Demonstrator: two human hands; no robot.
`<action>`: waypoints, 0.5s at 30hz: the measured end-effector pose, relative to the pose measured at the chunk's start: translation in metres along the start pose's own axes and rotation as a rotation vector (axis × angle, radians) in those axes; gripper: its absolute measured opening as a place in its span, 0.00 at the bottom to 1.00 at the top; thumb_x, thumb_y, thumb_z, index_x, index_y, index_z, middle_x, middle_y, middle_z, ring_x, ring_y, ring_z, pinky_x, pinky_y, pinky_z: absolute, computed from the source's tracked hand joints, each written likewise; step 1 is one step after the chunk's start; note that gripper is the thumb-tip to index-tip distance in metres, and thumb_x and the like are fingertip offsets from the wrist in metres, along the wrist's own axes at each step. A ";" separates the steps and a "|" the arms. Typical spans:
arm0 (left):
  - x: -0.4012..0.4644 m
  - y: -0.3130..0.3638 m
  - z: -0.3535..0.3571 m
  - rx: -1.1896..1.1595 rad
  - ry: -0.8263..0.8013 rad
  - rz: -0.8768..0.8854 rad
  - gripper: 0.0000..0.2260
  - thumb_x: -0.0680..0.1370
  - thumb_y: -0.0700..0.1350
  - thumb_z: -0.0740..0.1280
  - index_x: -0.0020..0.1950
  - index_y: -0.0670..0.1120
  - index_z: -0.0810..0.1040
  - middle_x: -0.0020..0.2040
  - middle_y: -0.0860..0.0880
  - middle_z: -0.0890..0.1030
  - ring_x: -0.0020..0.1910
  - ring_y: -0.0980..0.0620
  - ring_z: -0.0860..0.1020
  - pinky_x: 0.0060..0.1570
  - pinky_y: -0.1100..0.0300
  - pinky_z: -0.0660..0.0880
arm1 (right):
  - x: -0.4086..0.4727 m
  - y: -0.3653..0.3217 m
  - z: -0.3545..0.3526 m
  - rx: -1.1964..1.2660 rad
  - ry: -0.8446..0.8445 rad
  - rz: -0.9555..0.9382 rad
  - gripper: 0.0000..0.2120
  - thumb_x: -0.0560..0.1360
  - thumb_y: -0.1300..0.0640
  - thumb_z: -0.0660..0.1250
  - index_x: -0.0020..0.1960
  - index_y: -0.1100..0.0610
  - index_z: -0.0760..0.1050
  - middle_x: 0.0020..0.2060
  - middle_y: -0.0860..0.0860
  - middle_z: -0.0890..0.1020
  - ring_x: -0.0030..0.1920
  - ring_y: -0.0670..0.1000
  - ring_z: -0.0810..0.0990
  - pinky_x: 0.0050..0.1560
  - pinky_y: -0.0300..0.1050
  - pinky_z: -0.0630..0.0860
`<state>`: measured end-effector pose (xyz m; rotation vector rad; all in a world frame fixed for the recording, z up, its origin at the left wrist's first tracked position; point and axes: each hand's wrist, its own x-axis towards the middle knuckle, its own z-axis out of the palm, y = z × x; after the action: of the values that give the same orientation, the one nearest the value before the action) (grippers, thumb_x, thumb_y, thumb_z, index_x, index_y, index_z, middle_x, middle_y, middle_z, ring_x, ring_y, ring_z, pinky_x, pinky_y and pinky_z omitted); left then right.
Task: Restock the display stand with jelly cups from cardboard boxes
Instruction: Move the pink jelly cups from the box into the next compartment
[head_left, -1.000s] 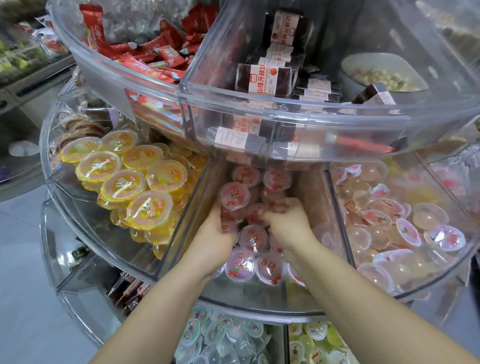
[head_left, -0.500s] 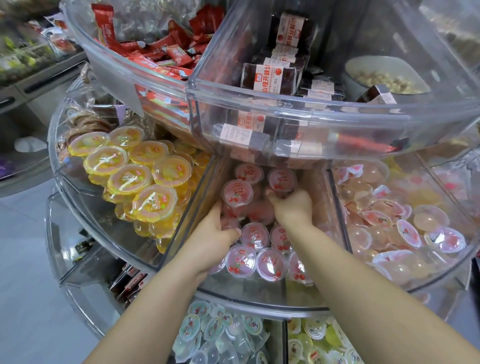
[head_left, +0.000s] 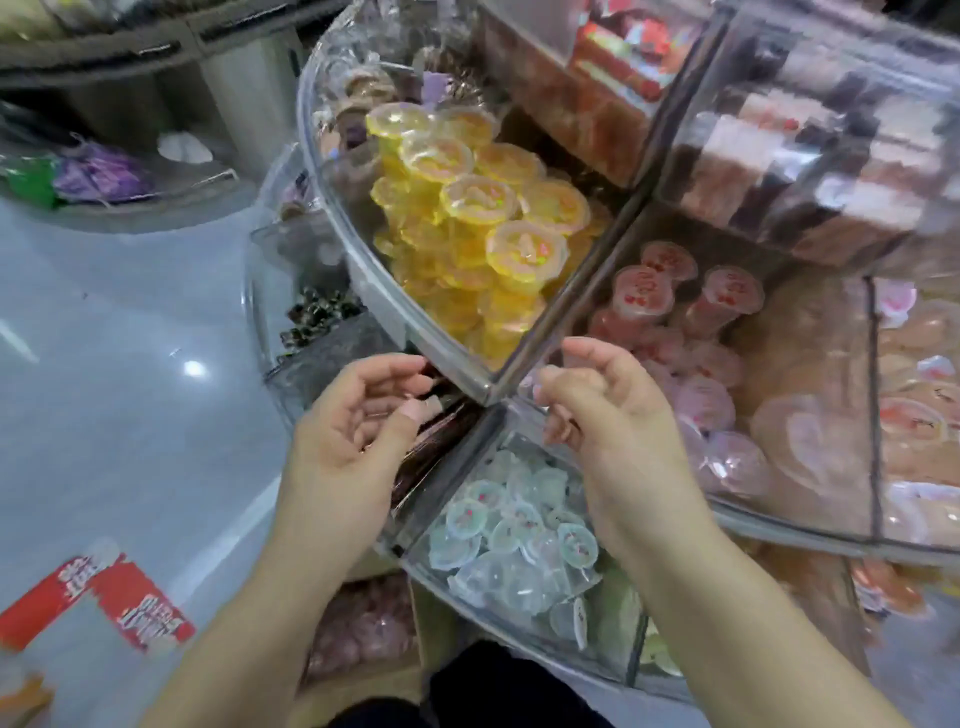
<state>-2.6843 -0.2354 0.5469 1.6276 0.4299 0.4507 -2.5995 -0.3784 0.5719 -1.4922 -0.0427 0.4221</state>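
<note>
Both hands (head_left: 353, 415) loosely curled, seemingly empty

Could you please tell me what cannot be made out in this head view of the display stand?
- Print on the red jelly cups: motion blur.
- Snacks in the top tier: blurred, behind glare on the clear wall.
- Cardboard box on the floor: partly hidden by the left forearm and the stand.
- Left hand and right hand: fingers curled, seemingly empty; blur leaves doubt.

Clear tiered display stand (head_left: 470, 384) with wedge compartments: yellow jelly cups (head_left: 475, 200) piled in one, pink jelly cups (head_left: 675, 322) next door, pale green jelly cups (head_left: 511, 525) on the tier below. Red-and-white cardboard box (head_left: 104, 597) sits on the grey floor (head_left: 119, 322).
</note>
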 end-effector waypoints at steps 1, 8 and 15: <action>-0.010 -0.014 -0.021 0.026 0.046 -0.028 0.15 0.75 0.36 0.66 0.49 0.58 0.77 0.43 0.61 0.82 0.43 0.65 0.77 0.46 0.75 0.71 | -0.012 0.011 0.021 -0.025 -0.097 -0.005 0.09 0.74 0.65 0.64 0.48 0.52 0.73 0.29 0.52 0.71 0.26 0.44 0.70 0.30 0.33 0.70; -0.103 -0.199 -0.164 0.197 0.205 -0.514 0.16 0.76 0.34 0.65 0.49 0.58 0.74 0.45 0.56 0.78 0.41 0.63 0.76 0.43 0.72 0.71 | -0.069 0.202 0.126 -0.316 -0.557 0.353 0.09 0.74 0.67 0.65 0.48 0.54 0.73 0.34 0.52 0.73 0.31 0.40 0.70 0.35 0.29 0.69; -0.193 -0.441 -0.190 0.240 -0.012 -0.985 0.15 0.76 0.34 0.64 0.57 0.50 0.73 0.48 0.53 0.76 0.49 0.51 0.76 0.51 0.64 0.72 | -0.054 0.494 0.127 -0.899 -0.634 0.741 0.09 0.74 0.62 0.67 0.54 0.60 0.74 0.41 0.56 0.76 0.39 0.50 0.74 0.33 0.29 0.66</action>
<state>-2.9552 -0.1321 0.1178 1.4308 1.2205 -0.3665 -2.8071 -0.2631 0.1170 -2.1660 -0.2034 1.6294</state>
